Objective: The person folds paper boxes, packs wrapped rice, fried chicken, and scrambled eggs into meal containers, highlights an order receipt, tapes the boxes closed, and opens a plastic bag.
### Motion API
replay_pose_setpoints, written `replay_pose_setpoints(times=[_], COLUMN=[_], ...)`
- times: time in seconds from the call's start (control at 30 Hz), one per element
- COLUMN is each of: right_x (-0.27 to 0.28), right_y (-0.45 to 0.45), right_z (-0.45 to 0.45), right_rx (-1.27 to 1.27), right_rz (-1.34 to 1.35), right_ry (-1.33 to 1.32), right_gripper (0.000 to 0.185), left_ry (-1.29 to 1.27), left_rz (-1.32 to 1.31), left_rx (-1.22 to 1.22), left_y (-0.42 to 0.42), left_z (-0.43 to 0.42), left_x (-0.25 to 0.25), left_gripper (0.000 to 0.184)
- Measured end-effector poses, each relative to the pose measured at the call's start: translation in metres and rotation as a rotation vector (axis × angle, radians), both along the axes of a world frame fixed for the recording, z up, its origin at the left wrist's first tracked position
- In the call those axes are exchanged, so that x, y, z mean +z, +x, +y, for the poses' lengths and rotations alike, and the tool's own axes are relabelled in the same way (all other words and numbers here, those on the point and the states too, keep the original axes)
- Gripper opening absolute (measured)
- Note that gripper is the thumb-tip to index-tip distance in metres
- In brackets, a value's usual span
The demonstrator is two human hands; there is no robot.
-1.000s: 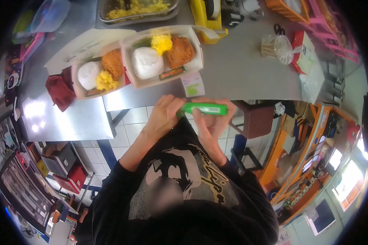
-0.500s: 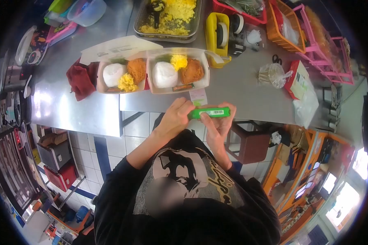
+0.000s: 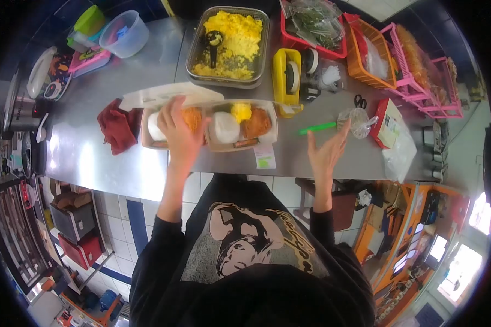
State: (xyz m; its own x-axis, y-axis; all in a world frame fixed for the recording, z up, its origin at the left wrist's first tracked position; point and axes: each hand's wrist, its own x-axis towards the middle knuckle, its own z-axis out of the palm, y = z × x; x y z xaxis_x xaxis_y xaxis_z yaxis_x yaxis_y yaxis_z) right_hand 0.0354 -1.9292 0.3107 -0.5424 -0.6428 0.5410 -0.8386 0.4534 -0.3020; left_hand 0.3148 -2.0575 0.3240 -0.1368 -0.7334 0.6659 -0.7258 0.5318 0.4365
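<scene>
My left hand (image 3: 181,133) is over the left meal box (image 3: 147,143), fingers apart, partly hiding the white rice mound (image 3: 156,126) and fried chicken (image 3: 192,117). Whether it touches the box's raised lid (image 3: 158,96) I cannot tell. Beside it, the right meal box (image 3: 218,146) holds rice, scrambled egg (image 3: 241,113) and fried chicken (image 3: 256,124). A paper slip (image 3: 264,156) with a green patch lies at its front. My right hand (image 3: 328,151) is open, thumb and fingers spread. Just beyond its thumb lies a green highlighter (image 3: 317,128) on the steel table.
Behind the boxes stands a metal tray (image 3: 189,60) of scrambled egg with a black scoop (image 3: 213,54). A yellow tape dispenser (image 3: 286,82), red basket (image 3: 311,50) and orange basket (image 3: 375,82) are at the back right. A dark red cloth (image 3: 117,128) lies left.
Both hands were together on the highlighter at the table's front edge. The highlighter now lies on the table; the left hand has moved to the left box, the right hand rightward. The view has shifted.
</scene>
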Motion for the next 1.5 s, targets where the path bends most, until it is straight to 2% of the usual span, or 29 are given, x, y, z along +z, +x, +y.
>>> replay_pose_setpoints(times=[0.07, 0.1, 0.17, 0.2, 0.27, 0.3, 0.33, 0.37, 0.4, 0.43, 0.5, 0.57, 0.6, 0.63, 0.67, 0.7, 0.77, 0.93, 1.0, 1.03, 1.1, 1.17, 1.2, 1.27, 1.33, 1.37, 1.43, 1.47, 1.5], right_x=[0.007, 0.008, -0.002, -0.004, -0.006, -0.006, -0.008, -0.013, -0.020, -0.034, -0.060, -0.037, -0.024, -0.015, -0.006, -0.001, -0.012, -0.038, -0.020, -0.016, -0.019, -0.021, -0.026, -0.048, -0.073, -0.078, -0.076, -0.074, -0.062], right_y=[0.001, 0.002, 0.012, 0.017, 0.029, 0.036, 0.041, 0.044, 0.043, 0.039, 0.029, 0.027, 0.024, 0.015, 0.001, -0.009, -0.011, 0.027, 0.030, 0.023, 0.009, -0.002, -0.007, -0.008, 0.003, 0.009, 0.024, 0.029, 0.033], right_z=[-0.029, -0.043, -0.067, -0.069, -0.072, -0.069, -0.062, -0.052, -0.046, -0.041, -0.031, -0.037, -0.043, -0.041, -0.037, -0.033, -0.019, 0.018, 0.017, 0.018, 0.019, 0.024, 0.026, 0.031, 0.040, 0.042, 0.041, 0.038, 0.033], right_rx=[0.249, 0.330, 0.669, 0.662, 0.674, 0.732, 0.723, 0.668, 0.599, 0.586, 0.406, 0.386, 0.387, 0.381, 0.470, 0.557, 0.609, 0.562, 0.425, 0.456, 0.581, 0.708, 0.751, 0.795, 0.648, 0.600, 0.498, 0.497, 0.539], right_rz=[0.120, 0.159, -0.239, -0.240, -0.511, -0.414, -0.415, -0.695, -0.971, -0.970, -0.898, -0.783, -0.668, -0.669, -0.614, -0.557, -0.611, -0.616, -1.083, -1.281, -1.339, -1.389, -1.579, -1.768, -1.591, -1.534, -1.069, -1.069, -0.730], right_ry=[-0.076, -0.097, 0.129, 0.128, 0.207, -0.001, 0.001, -0.083, -0.172, -0.173, -0.190, -0.128, -0.071, -0.073, 0.071, 0.218, 0.188, 0.108, 0.148, 0.124, 0.116, 0.103, 0.092, 0.079, 0.195, 0.234, 0.315, 0.315, 0.345], right_gripper=[0.055, 0.055, 0.036, 0.036, 0.031, 0.028, 0.028, 0.024, 0.021, 0.021, 0.017, 0.016, 0.015, 0.015, 0.018, 0.020, 0.025, 0.037, 0.041, 0.043, 0.045, 0.047, 0.048, 0.049, 0.051, 0.051, 0.048, 0.048, 0.051], left_ry=[0.256, 0.258, 0.342, 0.343, 0.441, 0.360, 0.349, 0.336, 0.340, 0.405, 0.480, 0.781, 0.783, 0.729, 0.667, 0.668, 0.767, 1.035, 0.778, 0.784, 0.966, 0.851, 0.731, 0.830, 0.941, 1.155, 1.457, 1.457, 1.168], left_rz=[-0.145, -0.145, -0.017, -0.019, 0.061, 0.054, 0.218, 0.384, 0.385, 0.415, 0.447, 0.174, 0.172, 0.002, -0.165, -0.164, -0.356, -0.075, 0.162, 0.160, 0.134, 0.015, -0.102, -0.078, -0.052, 0.047, 0.176, 0.175, 0.158], left_rx=[-0.275, -0.282, -0.437, -0.444, -0.459, -0.451, -0.491, -0.528, -0.537, -0.529, -0.534, -0.457, -0.464, -0.501, -0.534, -0.535, -0.585, -0.498, -0.535, -0.529, -0.549, -0.557, -0.564, -0.631, -0.696, -0.718, -0.714, -0.715, -0.576], left_y=[0.025, 0.024, 0.023, 0.023, 0.021, 0.018, 0.002, -0.016, -0.028, -0.039, -0.049, -0.058, -0.055, -0.045, -0.037, -0.027, -0.008, -0.020, -0.022, -0.020, -0.015, -0.008, -0.004, 0.001, 0.003, 0.002, -0.005, -0.015, -0.033], left_z=[-0.029, -0.035, -0.046, -0.047, -0.043, -0.039, -0.031, -0.022, -0.015, -0.008, -0.008, -0.016, -0.019, -0.024, -0.028, -0.027, -0.015, 0.025, 0.030, 0.032, 0.031, 0.033, 0.032, 0.024, 0.018, 0.010, -0.003, 0.006, 0.022], left_x=[-0.017, -0.017, -0.014, -0.017, -0.036, -0.058, -0.055, -0.052, -0.054, -0.059, -0.059, -0.039, -0.028, -0.017, -0.011, -0.010, -0.008, -0.019, -0.030, -0.034, -0.041, -0.052, -0.054, -0.045, -0.031, -0.022, -0.026, -0.034, -0.046], left_gripper=[0.024, 0.024, 0.009, 0.009, 0.010, 0.011, 0.010, 0.009, 0.009, 0.009, 0.013, 0.022, 0.022, 0.027, 0.032, 0.032, 0.046, 0.065, 0.064, 0.064, 0.060, 0.059, 0.058, 0.056, 0.054, 0.051, 0.048, 0.048, 0.046])
